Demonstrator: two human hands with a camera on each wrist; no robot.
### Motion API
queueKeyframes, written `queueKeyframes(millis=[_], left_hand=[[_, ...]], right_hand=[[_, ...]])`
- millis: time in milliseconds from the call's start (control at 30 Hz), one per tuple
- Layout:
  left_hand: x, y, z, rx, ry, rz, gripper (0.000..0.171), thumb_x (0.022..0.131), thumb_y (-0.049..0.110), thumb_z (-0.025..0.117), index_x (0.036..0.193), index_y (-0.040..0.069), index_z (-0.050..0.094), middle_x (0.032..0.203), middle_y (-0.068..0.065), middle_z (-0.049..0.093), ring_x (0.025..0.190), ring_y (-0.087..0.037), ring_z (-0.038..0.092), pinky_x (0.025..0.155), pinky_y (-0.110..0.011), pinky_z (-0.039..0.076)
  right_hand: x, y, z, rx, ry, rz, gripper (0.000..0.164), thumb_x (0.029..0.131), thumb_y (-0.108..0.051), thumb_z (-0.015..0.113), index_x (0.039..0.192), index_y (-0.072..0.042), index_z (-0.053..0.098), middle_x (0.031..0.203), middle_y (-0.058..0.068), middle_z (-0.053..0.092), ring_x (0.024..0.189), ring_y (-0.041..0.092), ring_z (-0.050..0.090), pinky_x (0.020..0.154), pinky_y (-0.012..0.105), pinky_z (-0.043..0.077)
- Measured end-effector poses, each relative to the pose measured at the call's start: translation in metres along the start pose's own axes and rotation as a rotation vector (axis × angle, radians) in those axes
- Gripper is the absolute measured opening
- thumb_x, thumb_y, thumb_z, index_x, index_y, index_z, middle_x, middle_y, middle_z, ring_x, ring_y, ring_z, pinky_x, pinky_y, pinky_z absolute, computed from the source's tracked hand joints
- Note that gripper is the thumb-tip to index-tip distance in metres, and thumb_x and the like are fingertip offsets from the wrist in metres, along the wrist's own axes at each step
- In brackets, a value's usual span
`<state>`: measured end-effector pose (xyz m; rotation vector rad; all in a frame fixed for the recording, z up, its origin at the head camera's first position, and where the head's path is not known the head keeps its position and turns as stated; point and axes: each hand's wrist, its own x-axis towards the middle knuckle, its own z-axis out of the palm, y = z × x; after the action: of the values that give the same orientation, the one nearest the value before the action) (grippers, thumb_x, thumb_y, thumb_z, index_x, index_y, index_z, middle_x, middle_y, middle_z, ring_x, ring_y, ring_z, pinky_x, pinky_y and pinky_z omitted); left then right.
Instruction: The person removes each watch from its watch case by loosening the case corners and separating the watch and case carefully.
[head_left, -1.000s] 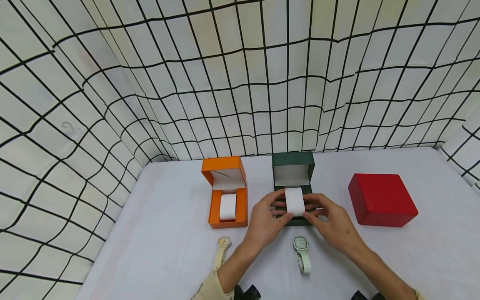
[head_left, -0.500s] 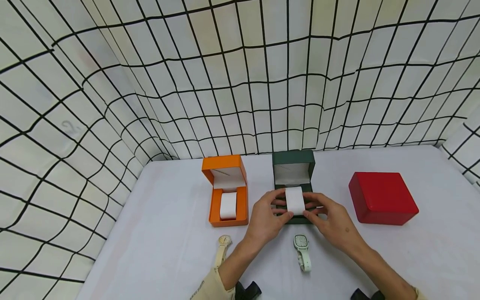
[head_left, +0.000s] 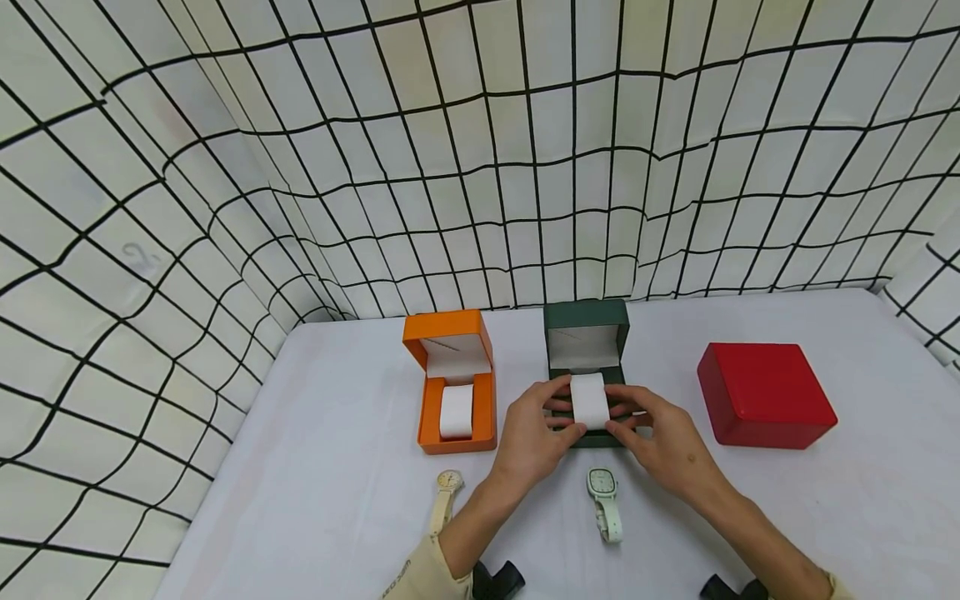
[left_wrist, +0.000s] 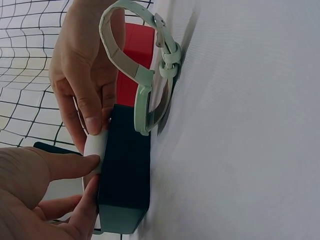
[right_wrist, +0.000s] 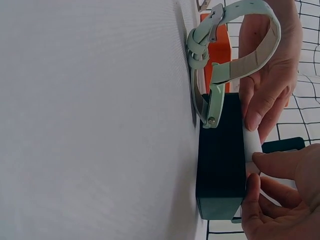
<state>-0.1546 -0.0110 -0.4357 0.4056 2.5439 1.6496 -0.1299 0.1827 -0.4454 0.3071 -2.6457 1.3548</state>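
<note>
A white watch pillow (head_left: 589, 402) sits at the open dark green watch box (head_left: 587, 314). My left hand (head_left: 531, 440) pinches its left side between thumb and fingers, and my right hand (head_left: 671, 442) does the same on the right. Seen from the left wrist, the pillow (left_wrist: 95, 147) is low against the green box (left_wrist: 125, 160), partly inside it; how deep it sits is hidden. A pale green watch (head_left: 604, 504) with its strap buckled lies in front of the box. A cream watch (head_left: 446, 498) is beside my left forearm, partly covered by it.
An open orange watch box (head_left: 431, 425) with a white pillow (head_left: 456, 412) inside stands left of the green one. To the right is a closed red box (head_left: 772, 396). A black grid net (head_left: 536, 167) borders the white-covered table (head_left: 337, 467) at back and left.
</note>
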Motion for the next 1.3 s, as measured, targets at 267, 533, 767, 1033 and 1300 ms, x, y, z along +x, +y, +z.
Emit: queueKeyframes(millis=[267, 533, 767, 1033, 1300], left_hand=[[0.0006, 0.0003, -0.0010, 0.005, -0.003, -0.012, 0.063, 0.084, -0.003, 0.082, 0.142, 0.000, 0.059, 0.126, -0.016, 0.065, 0.100, -0.021, 0.074, 0.081, -0.020, 0.062], [0.0020, -0.0009, -0.0016, 0.017, -0.014, -0.024, 0.059, 0.083, -0.003, 0.083, 0.139, 0.000, 0.063, 0.123, -0.017, 0.064, 0.096, -0.021, 0.075, 0.080, -0.020, 0.062], [0.0052, 0.0000, -0.0013, 0.035, -0.024, -0.032, 0.056, 0.082, -0.005, 0.083, 0.135, -0.002, 0.065, 0.115, -0.018, 0.062, 0.095, -0.025, 0.076, 0.080, -0.020, 0.062], [0.0067, 0.0028, -0.0012, 0.063, -0.020, -0.045, 0.056, 0.082, -0.007, 0.082, 0.136, -0.004, 0.065, 0.109, -0.015, 0.059, 0.090, -0.019, 0.075, 0.078, -0.016, 0.060], [0.0064, 0.0033, 0.0005, 0.060, -0.014, -0.077, 0.057, 0.082, -0.007, 0.082, 0.136, -0.003, 0.065, 0.110, -0.013, 0.059, 0.090, -0.016, 0.075, 0.078, -0.017, 0.060]], right_hand=[[-0.0003, -0.0003, 0.0006, 0.002, -0.002, 0.004, 0.051, 0.088, 0.003, 0.079, 0.135, -0.003, 0.063, 0.115, 0.009, 0.073, 0.099, 0.020, 0.070, 0.087, 0.028, 0.062], [0.0007, -0.0015, 0.0011, -0.012, -0.011, 0.010, 0.049, 0.087, 0.005, 0.079, 0.133, -0.001, 0.065, 0.115, 0.009, 0.067, 0.101, 0.020, 0.068, 0.088, 0.033, 0.062], [0.0022, -0.0008, 0.0024, -0.043, -0.016, 0.028, 0.046, 0.086, 0.005, 0.080, 0.130, 0.000, 0.068, 0.114, 0.010, 0.059, 0.099, 0.018, 0.066, 0.087, 0.027, 0.062], [0.0034, -0.0005, 0.0020, -0.045, -0.022, 0.031, 0.045, 0.086, 0.005, 0.079, 0.129, 0.003, 0.068, 0.113, 0.011, 0.058, 0.099, 0.018, 0.065, 0.087, 0.028, 0.062], [0.0031, -0.0017, -0.0011, -0.050, -0.045, 0.035, 0.044, 0.087, 0.002, 0.079, 0.130, 0.003, 0.068, 0.118, 0.013, 0.059, 0.093, 0.017, 0.065, 0.087, 0.032, 0.062]])
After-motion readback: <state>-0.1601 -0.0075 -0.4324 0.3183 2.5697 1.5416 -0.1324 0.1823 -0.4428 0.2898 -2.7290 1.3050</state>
